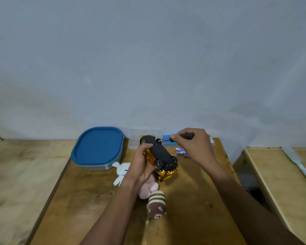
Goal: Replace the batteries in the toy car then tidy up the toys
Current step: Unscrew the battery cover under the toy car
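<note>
My left hand [141, 165] grips a shiny gold toy car [160, 153], held upside down above the wooden table [184, 200] with its black underside and wheels facing up. My right hand [194, 145] holds a black-handled screwdriver [182, 137], and its thin metal tip touches the far end of the car's underside. Three small blue-and-white batteries [181, 152] lie on the table just right of the car, under my right hand.
A container with a blue lid [98, 147] stands at the back left. A clear plastic box [133, 143] sits against the wall behind the car. A white bunny plush [121, 171], a pink plush [148, 189] and a brown striped plush [156, 204] lie near my left arm. A second table [281, 183] stands to the right.
</note>
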`<state>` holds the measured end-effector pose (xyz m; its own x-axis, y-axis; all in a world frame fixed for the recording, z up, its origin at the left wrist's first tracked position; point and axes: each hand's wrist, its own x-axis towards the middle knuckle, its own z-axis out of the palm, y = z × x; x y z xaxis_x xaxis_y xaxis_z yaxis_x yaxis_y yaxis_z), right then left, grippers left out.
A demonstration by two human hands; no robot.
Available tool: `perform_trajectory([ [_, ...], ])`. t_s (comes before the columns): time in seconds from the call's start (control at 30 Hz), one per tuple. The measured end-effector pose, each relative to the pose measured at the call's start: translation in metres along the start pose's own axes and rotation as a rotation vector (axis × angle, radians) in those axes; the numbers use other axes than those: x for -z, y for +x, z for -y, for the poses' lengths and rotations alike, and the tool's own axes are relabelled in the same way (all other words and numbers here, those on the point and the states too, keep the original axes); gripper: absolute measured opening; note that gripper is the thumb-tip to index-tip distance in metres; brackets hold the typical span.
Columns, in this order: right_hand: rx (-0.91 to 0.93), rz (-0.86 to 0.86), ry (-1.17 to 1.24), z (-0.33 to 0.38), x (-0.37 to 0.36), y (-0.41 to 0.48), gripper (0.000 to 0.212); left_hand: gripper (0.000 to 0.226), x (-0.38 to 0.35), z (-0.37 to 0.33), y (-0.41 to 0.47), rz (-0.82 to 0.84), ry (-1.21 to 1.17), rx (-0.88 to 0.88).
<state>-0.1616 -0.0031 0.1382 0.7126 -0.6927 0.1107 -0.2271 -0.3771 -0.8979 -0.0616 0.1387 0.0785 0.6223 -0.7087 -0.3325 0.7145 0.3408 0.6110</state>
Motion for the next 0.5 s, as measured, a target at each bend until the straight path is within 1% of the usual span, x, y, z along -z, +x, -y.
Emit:
perform_trajectory([
  [0.07,0.024,-0.031,-0.047,0.009,-0.005,-0.007,0.013,0.021,0.005,-0.003,-0.006,0.021,0.033,-0.051],
  [0.2,0.030,-0.051,-0.100,0.022,-0.015,-0.024,0.012,0.026,0.014,-0.006,-0.013,0.007,0.086,-0.124],
  [0.33,0.030,-0.070,-0.083,0.030,-0.024,-0.038,0.010,0.019,0.022,-0.013,-0.023,0.001,0.106,-0.116],
  [0.5,0.029,-0.099,-0.100,0.037,-0.033,-0.052,0.011,0.019,0.031,-0.018,-0.031,0.028,0.134,-0.100],
])
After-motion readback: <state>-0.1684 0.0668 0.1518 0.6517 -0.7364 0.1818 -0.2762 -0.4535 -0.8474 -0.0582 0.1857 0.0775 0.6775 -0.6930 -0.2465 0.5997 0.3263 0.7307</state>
